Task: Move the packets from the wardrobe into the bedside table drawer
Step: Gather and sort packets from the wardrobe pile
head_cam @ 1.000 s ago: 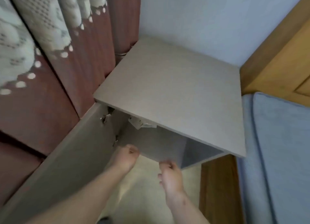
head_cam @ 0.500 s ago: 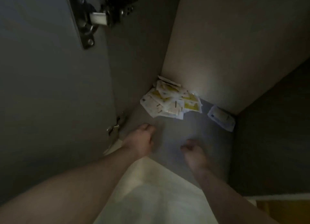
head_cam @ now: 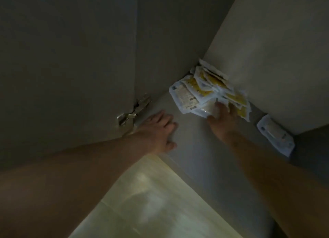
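A pile of white and yellow packets (head_cam: 201,88) lies in the back corner of a dim grey cabinet floor (head_cam: 192,141). One more white packet (head_cam: 275,136) lies apart, to the right against the back wall. My right hand (head_cam: 222,118) reaches into the pile and its fingers touch the nearest packets; motion blur hides whether they grip any. My left hand (head_cam: 156,132) rests flat on the cabinet floor near the door hinge, fingers spread and holding nothing.
The open grey door (head_cam: 67,68) stands at the left, with a metal hinge (head_cam: 133,111) at its lower edge. The back wall (head_cam: 276,50) rises behind the packets. Pale lit floor (head_cam: 151,202) shows below the cabinet's front edge.
The view has gone from above the cabinet to inside it. Since half a second ago my right hand has moved forward onto the packet pile, and my left hand has flattened on the cabinet floor.
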`<control>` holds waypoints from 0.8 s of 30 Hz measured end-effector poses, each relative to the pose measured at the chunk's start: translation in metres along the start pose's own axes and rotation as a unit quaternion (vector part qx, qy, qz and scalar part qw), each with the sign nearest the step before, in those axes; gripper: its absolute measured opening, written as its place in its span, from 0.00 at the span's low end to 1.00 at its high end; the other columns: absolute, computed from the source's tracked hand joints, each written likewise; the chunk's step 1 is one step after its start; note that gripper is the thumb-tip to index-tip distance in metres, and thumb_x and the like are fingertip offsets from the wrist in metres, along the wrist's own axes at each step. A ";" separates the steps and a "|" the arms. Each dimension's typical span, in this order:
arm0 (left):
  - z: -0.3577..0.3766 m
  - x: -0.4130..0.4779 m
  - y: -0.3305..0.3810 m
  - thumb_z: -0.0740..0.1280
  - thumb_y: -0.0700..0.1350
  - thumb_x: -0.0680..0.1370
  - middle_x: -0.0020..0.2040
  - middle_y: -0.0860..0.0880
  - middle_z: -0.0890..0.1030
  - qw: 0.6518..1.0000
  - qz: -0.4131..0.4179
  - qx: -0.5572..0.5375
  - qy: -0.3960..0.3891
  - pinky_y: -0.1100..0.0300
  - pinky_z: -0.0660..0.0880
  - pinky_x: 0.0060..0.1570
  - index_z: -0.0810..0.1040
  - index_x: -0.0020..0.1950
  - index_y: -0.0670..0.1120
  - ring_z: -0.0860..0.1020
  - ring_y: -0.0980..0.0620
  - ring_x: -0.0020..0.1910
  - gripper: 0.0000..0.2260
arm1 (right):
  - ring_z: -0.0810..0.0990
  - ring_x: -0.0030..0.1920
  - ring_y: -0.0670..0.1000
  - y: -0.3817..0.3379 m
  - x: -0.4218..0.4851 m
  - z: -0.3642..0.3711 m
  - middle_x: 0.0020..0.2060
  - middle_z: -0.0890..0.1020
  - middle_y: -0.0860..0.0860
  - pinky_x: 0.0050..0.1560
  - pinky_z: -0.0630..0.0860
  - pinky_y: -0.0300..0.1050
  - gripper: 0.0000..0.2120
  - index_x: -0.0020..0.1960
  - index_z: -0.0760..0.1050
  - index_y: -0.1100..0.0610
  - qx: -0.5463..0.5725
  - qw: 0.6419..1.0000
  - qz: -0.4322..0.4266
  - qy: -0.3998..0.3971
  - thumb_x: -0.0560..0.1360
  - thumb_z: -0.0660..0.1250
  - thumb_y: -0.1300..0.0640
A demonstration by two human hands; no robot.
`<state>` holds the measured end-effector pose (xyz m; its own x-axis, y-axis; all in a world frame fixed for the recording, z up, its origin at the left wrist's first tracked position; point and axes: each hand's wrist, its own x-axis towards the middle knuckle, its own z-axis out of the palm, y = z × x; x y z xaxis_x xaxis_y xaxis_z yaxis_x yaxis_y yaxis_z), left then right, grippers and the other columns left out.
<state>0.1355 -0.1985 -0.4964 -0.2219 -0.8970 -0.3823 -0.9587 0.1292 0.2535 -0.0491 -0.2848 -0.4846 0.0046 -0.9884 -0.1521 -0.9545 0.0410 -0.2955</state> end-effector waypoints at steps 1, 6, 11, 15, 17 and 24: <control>0.001 0.000 -0.001 0.56 0.61 0.79 0.78 0.51 0.41 1.000 0.002 0.000 -0.001 0.54 0.41 0.73 0.46 0.78 0.51 0.37 0.48 0.76 0.33 | 0.52 0.74 0.61 -0.005 0.013 -0.003 0.77 0.49 0.56 0.73 0.54 0.57 0.30 0.76 0.56 0.50 -0.013 1.000 -0.006 0.013 0.77 0.62 0.51; 0.005 0.006 -0.001 0.58 0.60 0.78 0.78 0.50 0.38 1.000 -0.002 -0.025 -0.007 0.54 0.36 0.72 0.44 0.78 0.51 0.35 0.48 0.76 0.35 | 0.41 0.76 0.61 -0.032 0.078 -0.012 0.77 0.41 0.50 0.71 0.48 0.69 0.35 0.76 0.46 0.42 -0.108 0.991 -0.079 -0.003 0.76 0.60 0.40; 0.009 0.009 -0.005 0.59 0.61 0.77 0.78 0.52 0.39 1.000 0.010 -0.029 -0.001 0.55 0.35 0.72 0.44 0.78 0.52 0.34 0.49 0.76 0.36 | 0.39 0.75 0.63 -0.017 0.081 0.011 0.77 0.42 0.48 0.70 0.46 0.72 0.37 0.75 0.43 0.38 -0.091 0.988 -0.066 -0.104 0.73 0.57 0.31; 0.010 0.009 -0.006 0.61 0.58 0.78 0.78 0.53 0.41 0.998 0.016 -0.058 0.016 0.56 0.35 0.72 0.48 0.78 0.52 0.35 0.50 0.76 0.34 | 0.42 0.76 0.61 -0.004 0.047 0.011 0.77 0.43 0.48 0.70 0.46 0.71 0.37 0.76 0.42 0.39 -0.113 0.983 -0.084 -0.114 0.73 0.56 0.31; 0.016 0.009 -0.009 0.63 0.55 0.77 0.78 0.52 0.50 0.990 0.029 -0.117 0.069 0.60 0.38 0.72 0.58 0.76 0.50 0.42 0.51 0.77 0.29 | 0.42 0.76 0.59 0.008 0.021 0.017 0.77 0.44 0.46 0.72 0.45 0.67 0.35 0.76 0.44 0.40 -0.113 0.984 -0.078 -0.117 0.75 0.54 0.32; 0.029 0.005 0.017 0.52 0.64 0.63 0.67 0.43 0.67 0.930 -0.045 -0.263 0.254 0.56 0.58 0.66 0.66 0.71 0.48 0.64 0.43 0.68 0.39 | 0.36 0.76 0.55 0.042 -0.066 0.027 0.76 0.40 0.41 0.73 0.38 0.61 0.34 0.75 0.42 0.37 -0.100 0.984 -0.057 -0.134 0.74 0.52 0.31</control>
<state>0.1134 -0.1884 -0.5195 0.0964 -0.9953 0.0124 -0.7198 -0.0611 0.6915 -0.0810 -0.2138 -0.5125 0.1676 -0.9098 -0.3798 -0.9828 -0.1240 -0.1367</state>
